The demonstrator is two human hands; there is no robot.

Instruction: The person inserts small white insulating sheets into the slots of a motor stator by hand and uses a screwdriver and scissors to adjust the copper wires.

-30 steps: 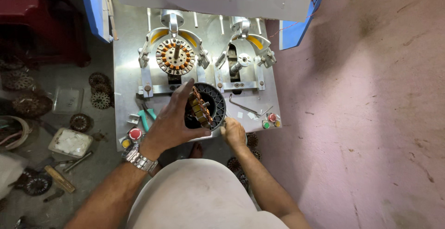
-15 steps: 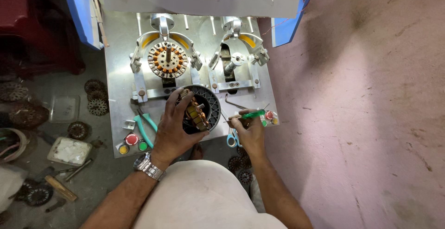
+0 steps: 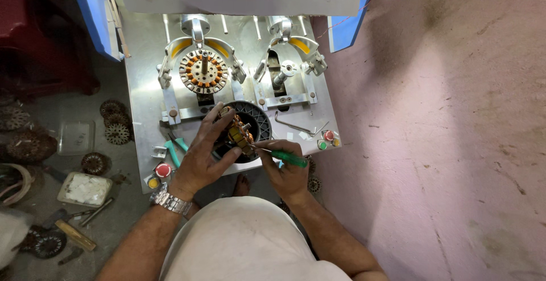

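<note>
My left hand (image 3: pixel 202 155) holds a round wound stator with copper coils (image 3: pixel 240 133), tilted up over a black round cover (image 3: pixel 259 117) on the metal machine table (image 3: pixel 142 110). My right hand (image 3: pixel 287 174) grips a green-handled screwdriver (image 3: pixel 286 157), its tip touching the stator's coils. A wristwatch (image 3: pixel 170 201) is on my left wrist.
A second stator (image 3: pixel 203 71) sits on the left winding fixture; the right fixture (image 3: pixel 284 71) is bare. An allen key (image 3: pixel 293 125), green-handled pliers (image 3: pixel 176 147) and coloured push buttons (image 3: pixel 163 171) lie on the table. Stators and tools litter the floor at left (image 3: pixel 85 167).
My right hand picked up the green screwdriver from the table and brought its tip to the stator. My left hand kept holding the stator, tilting it slightly.
</note>
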